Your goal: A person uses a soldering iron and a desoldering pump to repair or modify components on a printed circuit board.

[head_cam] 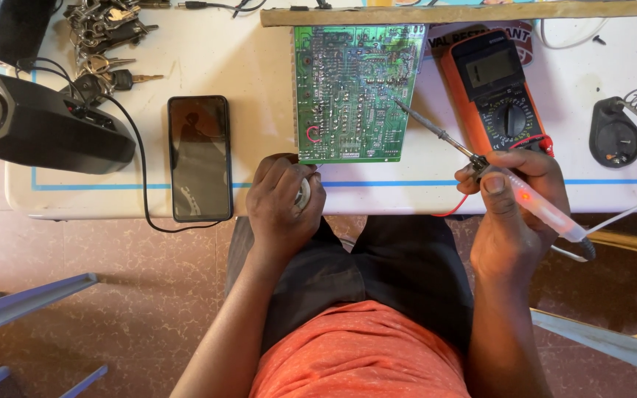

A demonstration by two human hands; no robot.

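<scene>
A green circuit board (352, 92) lies solder side up on the white table (208, 59). My right hand (514, 214) grips a translucent soldering iron (532, 203) with a glowing red light; its metal tip (399, 107) touches the board's right part. My left hand (285, 203) rests at the table's front edge, just below the board, closed around a small pale round object (304, 193) that is mostly hidden.
An orange multimeter (495, 88) lies right of the board, a black phone (200, 157) to its left. A black speaker (35, 121), a bunch of keys (105, 37), and an iron stand with a coil (628, 125) also sit on the table. A blue plastic chair (9, 317) stands at lower left.
</scene>
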